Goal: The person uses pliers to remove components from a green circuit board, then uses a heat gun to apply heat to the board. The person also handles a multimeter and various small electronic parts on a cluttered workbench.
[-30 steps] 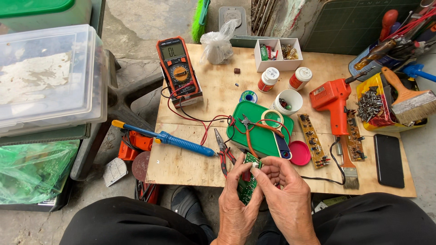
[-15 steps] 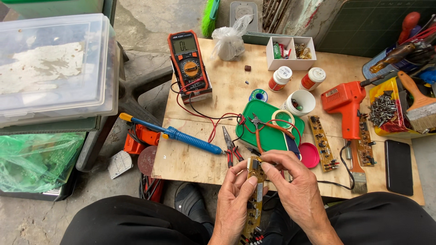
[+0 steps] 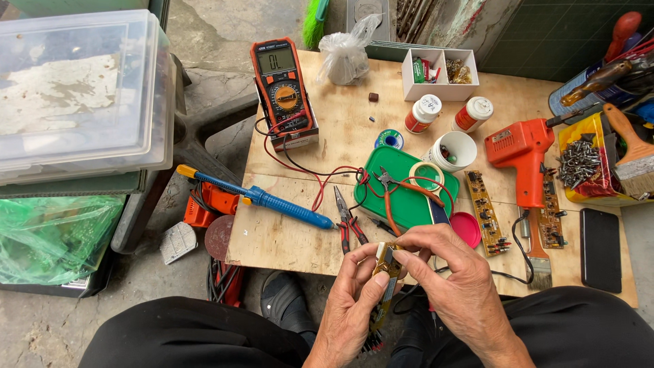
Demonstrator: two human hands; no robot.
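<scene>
Since a moment ago, both hands have lifted the little circuit board [image 3: 386,272] a bit higher and turned it, so now it stands on its edge in front of my lap; my head has leaned in closer too, so the bench looks bigger.

My left hand [image 3: 354,307] pinches the board from the left, thumb pressed on its top part; my right hand [image 3: 446,279] closes on the same top end from the right, fingertips [image 3: 402,257] bent down over it; both hands are shut on the board, not open.

It is long and thin; its long side runs up and down, top end near the bench edge, bottom end pointing down between my knees; the bottom end is partly hidden, so I cannot tell what hangs there.

Both hands are on it, yet the right one covers the top end more.

Just past my fingers on the wooden bench [image 3: 293,238] lie the red pliers [image 3: 351,225], the green tray [image 3: 402,191], and the blue solder sucker [image 3: 272,202]; the orange meter [image 3: 283,92] sits well apart, further back.
</scene>
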